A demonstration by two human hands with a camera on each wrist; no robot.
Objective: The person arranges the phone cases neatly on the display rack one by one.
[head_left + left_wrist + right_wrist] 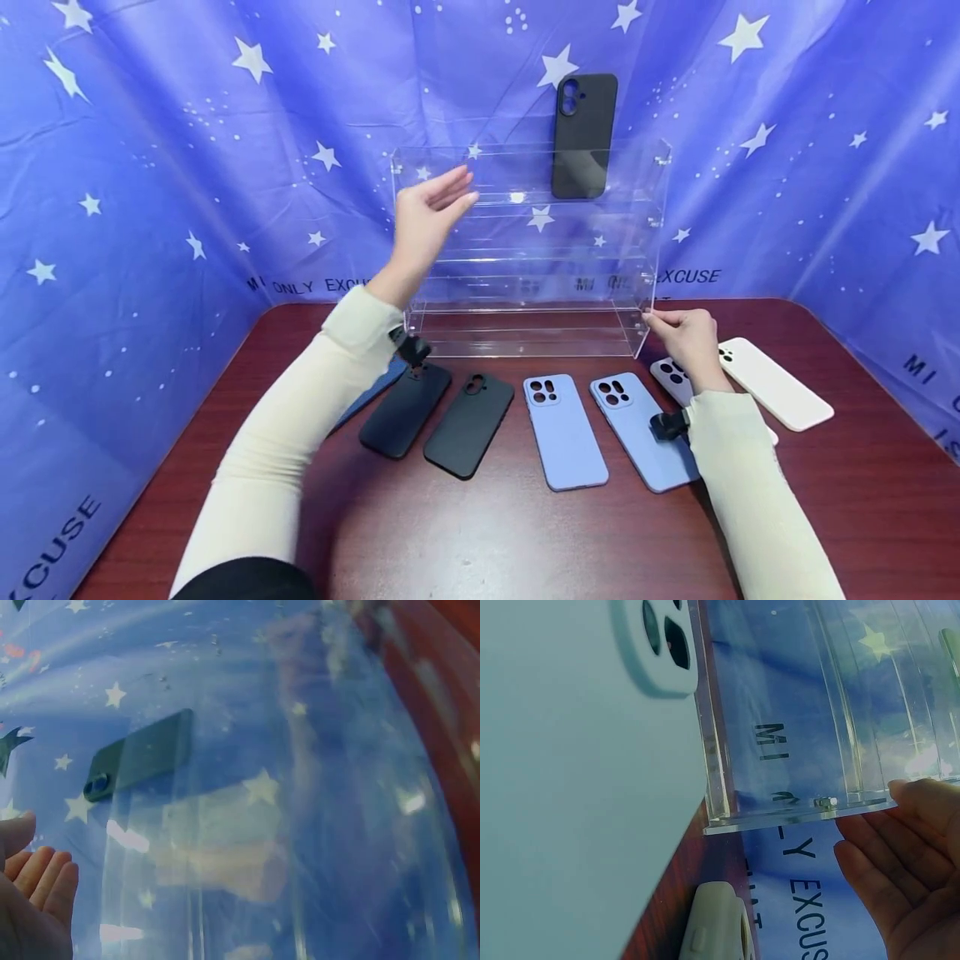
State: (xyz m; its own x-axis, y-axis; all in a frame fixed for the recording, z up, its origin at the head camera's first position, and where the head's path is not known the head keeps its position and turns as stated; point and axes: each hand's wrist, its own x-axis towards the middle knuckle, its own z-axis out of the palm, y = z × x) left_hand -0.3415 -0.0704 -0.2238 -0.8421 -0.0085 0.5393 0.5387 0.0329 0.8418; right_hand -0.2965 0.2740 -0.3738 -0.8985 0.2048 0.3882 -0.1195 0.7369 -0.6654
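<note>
A clear acrylic tiered rack [517, 343] stands at the back of the table. In its top tier, right of the middle, a black phone case [588, 117] leans upright; the left wrist view shows that case [142, 754] through the acrylic. My left hand [429, 215] hovers before the rack's upper left part, fingers extended and holding nothing. At the lower right, my right hand [688, 337] pinches the rack's side panel; in the right wrist view, the thumb lies at the panel edge [802, 816]. A light blue case [637, 437] lies under the right wrist.
Along the rack's front lie a blue case [375, 392] partly behind the left sleeve, two dark cases [408, 412], another light blue case [566, 442], a pale case [672, 379] partly covered by the right arm, and a white case [783, 387]. Starry blue cloth [322, 108] hangs behind.
</note>
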